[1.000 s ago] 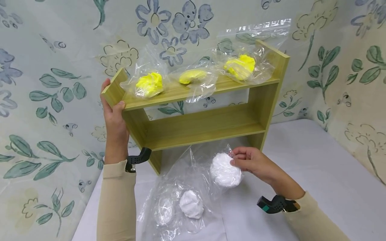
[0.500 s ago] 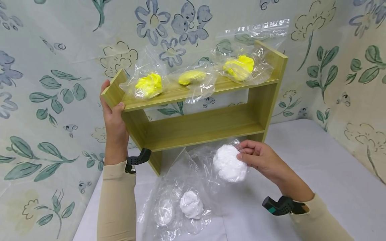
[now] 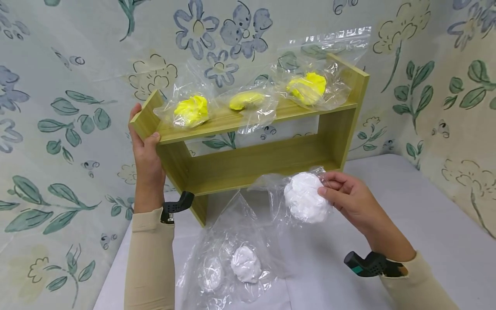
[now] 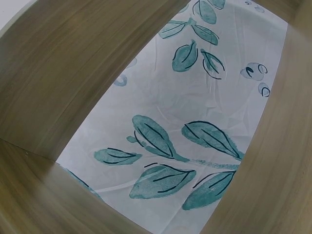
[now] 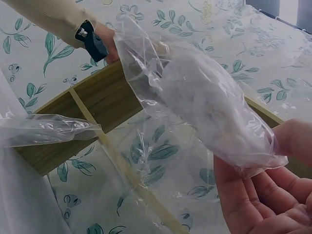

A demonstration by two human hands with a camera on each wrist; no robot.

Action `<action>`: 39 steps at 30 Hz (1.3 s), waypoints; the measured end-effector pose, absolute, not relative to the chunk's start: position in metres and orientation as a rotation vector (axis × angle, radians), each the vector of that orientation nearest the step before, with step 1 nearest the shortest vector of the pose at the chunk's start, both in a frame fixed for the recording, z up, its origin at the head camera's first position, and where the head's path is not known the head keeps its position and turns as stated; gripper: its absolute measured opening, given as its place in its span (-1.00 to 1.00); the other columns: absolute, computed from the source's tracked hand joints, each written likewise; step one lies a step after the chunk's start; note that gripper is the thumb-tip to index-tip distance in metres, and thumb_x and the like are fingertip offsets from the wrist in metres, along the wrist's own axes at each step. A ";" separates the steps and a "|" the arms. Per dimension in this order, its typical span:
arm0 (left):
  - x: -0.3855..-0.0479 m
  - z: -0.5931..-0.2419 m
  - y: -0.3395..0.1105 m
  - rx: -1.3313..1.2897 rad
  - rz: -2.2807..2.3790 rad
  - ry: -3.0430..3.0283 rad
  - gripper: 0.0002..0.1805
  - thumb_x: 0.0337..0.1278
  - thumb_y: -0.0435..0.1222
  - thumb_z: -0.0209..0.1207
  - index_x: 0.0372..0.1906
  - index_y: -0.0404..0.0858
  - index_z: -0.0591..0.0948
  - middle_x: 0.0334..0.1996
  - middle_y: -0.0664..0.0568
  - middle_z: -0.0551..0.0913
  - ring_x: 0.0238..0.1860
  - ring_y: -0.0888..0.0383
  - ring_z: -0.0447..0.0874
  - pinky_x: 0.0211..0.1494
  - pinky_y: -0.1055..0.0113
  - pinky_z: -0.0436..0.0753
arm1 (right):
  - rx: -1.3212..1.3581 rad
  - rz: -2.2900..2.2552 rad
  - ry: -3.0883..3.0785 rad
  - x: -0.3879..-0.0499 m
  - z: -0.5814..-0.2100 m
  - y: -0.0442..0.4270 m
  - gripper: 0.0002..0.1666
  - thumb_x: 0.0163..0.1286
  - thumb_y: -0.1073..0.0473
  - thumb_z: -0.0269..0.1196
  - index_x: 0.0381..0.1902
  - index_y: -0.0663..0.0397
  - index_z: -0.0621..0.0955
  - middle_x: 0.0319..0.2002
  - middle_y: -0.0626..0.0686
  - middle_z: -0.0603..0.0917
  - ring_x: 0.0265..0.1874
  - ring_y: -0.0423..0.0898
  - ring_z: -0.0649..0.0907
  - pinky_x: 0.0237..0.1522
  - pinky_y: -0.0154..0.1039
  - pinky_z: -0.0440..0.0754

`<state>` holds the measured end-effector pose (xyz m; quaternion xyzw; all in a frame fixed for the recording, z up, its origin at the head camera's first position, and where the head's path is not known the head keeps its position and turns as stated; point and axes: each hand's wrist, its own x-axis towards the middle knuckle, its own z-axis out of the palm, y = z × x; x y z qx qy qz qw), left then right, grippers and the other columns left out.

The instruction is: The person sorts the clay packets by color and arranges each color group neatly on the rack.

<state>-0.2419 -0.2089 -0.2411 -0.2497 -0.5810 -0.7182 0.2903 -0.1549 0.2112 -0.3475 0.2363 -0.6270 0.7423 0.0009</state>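
Observation:
In the head view, my left hand grips the upper left end of a two-tier wooden shelf, which stands slanted. Thumb and fingers lie on either side of its end panel. My right hand pinches the edge of a clear plastic bag with a white clay-like lump, held up before the lower board's right part. The right wrist view shows the bagged white lump close up between thumb and fingers. Only shelf boards and cloth appear in the left wrist view; the left hand is hidden there.
On the top board lie bagged yellow lumps: left, middle and right. Two more bagged white lumps, one rounded and one flatter, rest on the white-covered table. Floral cloth hangs behind.
My right hand has lifted the bagged white lump up and to the right, from below the lower board to in front of it. The left hand keeps its grip on the shelf.

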 end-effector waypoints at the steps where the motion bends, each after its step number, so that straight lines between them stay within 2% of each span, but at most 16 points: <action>1: -0.242 -0.241 -0.209 -0.664 -1.918 -1.548 -0.26 0.09 -0.47 -0.23 0.43 0.01 0.16 0.37 -0.02 0.19 0.31 0.04 0.16 0.28 0.14 0.17 | 0.744 2.337 -1.943 -0.154 -0.346 0.212 -0.70 0.35 0.50 0.09 -0.03 0.16 0.53 -0.34 -0.04 0.58 -0.48 -0.19 0.49 -0.44 -0.42 0.52; 6: -0.243 -0.242 -0.209 -0.670 -1.944 -1.534 -0.26 0.08 -0.49 -0.21 0.42 0.03 0.19 0.36 -0.02 0.22 0.29 0.05 0.19 0.24 0.17 0.22 | 0.722 2.372 -1.826 -0.149 -0.342 0.213 -0.67 0.33 0.54 0.07 -0.03 0.18 0.55 -0.28 -0.03 0.64 -0.41 -0.21 0.57 -0.36 -0.43 0.59; 11: -0.245 -0.243 -0.205 -0.673 -1.959 -1.541 -0.26 0.07 -0.49 -0.19 0.42 0.04 0.21 0.34 -0.01 0.24 0.28 0.06 0.21 0.23 0.19 0.24 | 0.688 2.387 -1.731 -0.147 -0.340 0.214 -0.70 0.34 0.55 0.05 -0.04 0.24 0.53 -0.20 0.02 0.69 -0.28 -0.17 0.66 -0.25 -0.35 0.64; 18: -0.246 -0.241 -0.202 -0.669 -1.938 -1.574 -0.27 0.09 -0.46 -0.18 0.42 0.05 0.19 0.36 0.02 0.24 0.29 0.06 0.19 0.26 0.17 0.21 | 0.464 2.311 -1.775 -0.152 -0.340 0.211 -0.75 0.34 0.43 0.16 -0.02 0.29 0.52 -0.19 0.03 0.67 -0.27 -0.16 0.63 -0.19 -0.35 0.63; 25: -0.245 -0.241 -0.203 -0.660 -1.901 -1.595 -0.26 0.07 -0.45 -0.19 0.42 0.06 0.18 0.37 0.05 0.22 0.32 0.07 0.15 0.29 0.13 0.15 | 0.334 2.264 -1.840 -0.167 -0.330 0.209 -0.65 0.31 0.28 0.26 0.03 0.23 0.49 -0.18 0.04 0.65 -0.27 -0.17 0.61 -0.20 -0.40 0.62; 32: -0.244 -0.240 -0.206 -0.652 -1.895 -1.595 -0.26 0.06 -0.46 -0.19 0.42 0.05 0.18 0.36 0.04 0.23 0.30 0.06 0.16 0.28 0.18 0.15 | 0.170 2.153 -1.964 -0.187 -0.313 0.197 -0.55 0.28 0.11 0.31 0.07 0.14 0.47 -0.14 0.02 0.58 -0.24 -0.15 0.55 -0.23 -0.46 0.59; 36: -0.245 -0.240 -0.210 -0.639 -1.878 -1.608 -0.25 0.08 -0.46 -0.20 0.43 0.05 0.17 0.37 0.05 0.21 0.32 0.05 0.15 0.30 0.17 0.17 | 0.151 2.031 -2.040 -0.204 -0.307 0.186 -0.56 0.30 0.12 0.29 0.07 0.19 0.47 -0.15 0.01 0.61 -0.25 -0.17 0.56 -0.28 -0.46 0.57; 39: -0.244 -0.242 -0.212 -0.633 -1.871 -1.609 -0.25 0.07 -0.47 -0.20 0.43 0.05 0.16 0.37 0.05 0.21 0.32 0.04 0.15 0.30 0.17 0.17 | 0.135 1.894 -2.147 -0.217 -0.306 0.180 -0.53 0.33 0.10 0.25 0.10 0.24 0.46 -0.09 0.06 0.62 -0.21 -0.19 0.57 -0.25 -0.46 0.56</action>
